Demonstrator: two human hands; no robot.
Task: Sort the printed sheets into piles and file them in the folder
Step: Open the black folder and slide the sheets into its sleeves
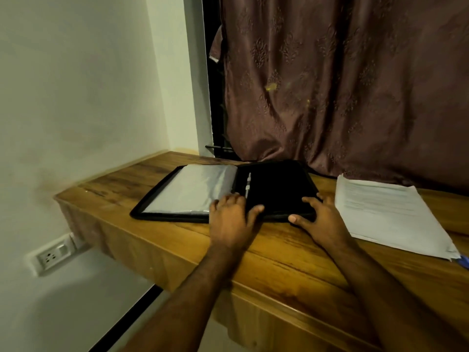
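Folder [276, 189] open on desk [279, 250] | both hands' fingers [228, 200] spread flat on near edge

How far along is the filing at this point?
Done: the folder lies open on the desk. In hand: left hand and right hand rest on its near edge. Left: the printed sheets sit in one unsorted stack beside it, none visibly filed.

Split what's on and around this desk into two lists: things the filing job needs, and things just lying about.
For the job:
- folder, lying open
- clear sleeves in its left half
- printed sheets, stacked to the right
- left hand and right hand, resting on the folder's near edge

Just there:
- pen in the spine
- curtain
- wall socket
- desk
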